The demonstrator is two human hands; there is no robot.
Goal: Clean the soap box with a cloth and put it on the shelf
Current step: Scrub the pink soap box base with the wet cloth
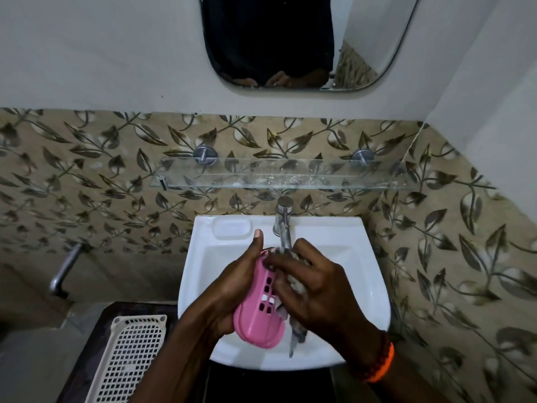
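Note:
A pink plastic soap box (258,321) with rectangular drain holes is held over the white sink (203,257). My left hand (232,283) grips its left side, thumb pointing up. My right hand (313,289) presses a grey, patterned cloth (296,338) against the box's upper right part; the cloth's end hangs down below the hand. A clear glass shelf (276,177) is fixed to the tiled wall above the tap, with nothing standing on it.
A chrome tap (283,222) stands at the back of the sink, just beyond my hands. A cream perforated basket (128,359) lies at the lower left. A metal pipe (64,271) juts from the left wall. A mirror (290,42) hangs above.

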